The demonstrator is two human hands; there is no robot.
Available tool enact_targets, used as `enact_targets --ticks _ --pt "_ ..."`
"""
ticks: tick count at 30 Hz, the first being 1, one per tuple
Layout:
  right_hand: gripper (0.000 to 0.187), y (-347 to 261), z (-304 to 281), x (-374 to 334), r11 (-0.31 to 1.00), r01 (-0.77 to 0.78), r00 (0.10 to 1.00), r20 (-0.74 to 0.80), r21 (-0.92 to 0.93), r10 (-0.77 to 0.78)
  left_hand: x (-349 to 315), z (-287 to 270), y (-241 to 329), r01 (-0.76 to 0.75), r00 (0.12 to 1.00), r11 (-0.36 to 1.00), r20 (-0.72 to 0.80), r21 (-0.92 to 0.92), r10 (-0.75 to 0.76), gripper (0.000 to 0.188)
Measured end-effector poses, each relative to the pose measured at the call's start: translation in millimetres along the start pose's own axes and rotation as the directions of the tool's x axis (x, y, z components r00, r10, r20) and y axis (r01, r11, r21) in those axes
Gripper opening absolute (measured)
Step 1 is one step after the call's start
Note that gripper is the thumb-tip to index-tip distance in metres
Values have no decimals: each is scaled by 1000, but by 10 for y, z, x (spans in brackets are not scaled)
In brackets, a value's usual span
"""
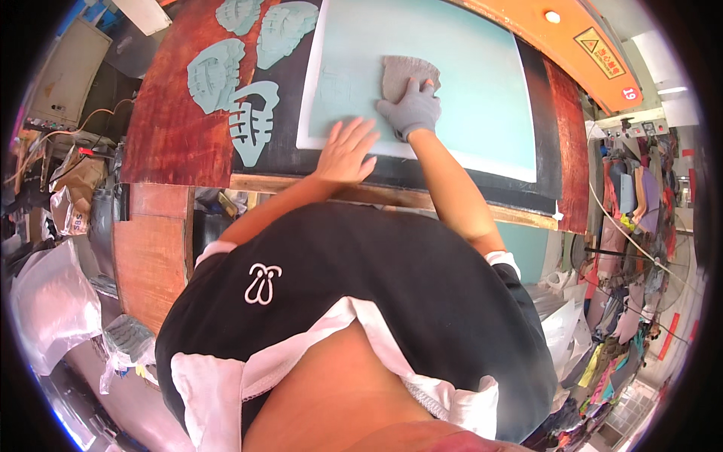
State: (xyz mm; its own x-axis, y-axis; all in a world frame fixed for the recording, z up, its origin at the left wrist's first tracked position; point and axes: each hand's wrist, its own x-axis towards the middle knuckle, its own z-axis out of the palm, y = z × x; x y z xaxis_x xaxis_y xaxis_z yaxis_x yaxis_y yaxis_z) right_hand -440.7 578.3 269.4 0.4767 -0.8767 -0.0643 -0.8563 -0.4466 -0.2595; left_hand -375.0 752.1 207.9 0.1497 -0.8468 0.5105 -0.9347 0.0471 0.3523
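A pale blue-green sheet (467,98) with a white border lies on a black surface. My right hand (413,113), in a grey glove with bare fingertips, rests with fingers spread on the lower part of a small grey-brown piece (407,69) with a jagged edge. The piece looks like fabric and lies on the sheet; part of it is under my hand. My bare left hand (346,153) is laid over the sheet's near left edge, fingers stretched out and nothing held. Left of the sheet are several pale green cut-out shapes (215,74) with slots.
The worktable has a reddish-brown top (169,143) and a wooden front edge (392,197). An orange machine housing (576,45) with a warning label spans the far right. Clear plastic bags (56,301) sit at lower left. Coloured fabric pieces (629,196) hang at right.
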Motion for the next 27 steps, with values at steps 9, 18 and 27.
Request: enact_targets --ticks 9,18,27 --pt "76 478 -85 216 621 84 996 -91 779 -20 54 188 -79 29 988 999 151 36 -34 48" --pt "75 1292 -242 298 804 194 942 -336 562 8 86 171 -44 21 995 1000 95 14 -22 47" --pt "87 1220 -131 327 999 17 984 -174 -36 -23 163 149 -18 11 994 999 105 47 -16 49"
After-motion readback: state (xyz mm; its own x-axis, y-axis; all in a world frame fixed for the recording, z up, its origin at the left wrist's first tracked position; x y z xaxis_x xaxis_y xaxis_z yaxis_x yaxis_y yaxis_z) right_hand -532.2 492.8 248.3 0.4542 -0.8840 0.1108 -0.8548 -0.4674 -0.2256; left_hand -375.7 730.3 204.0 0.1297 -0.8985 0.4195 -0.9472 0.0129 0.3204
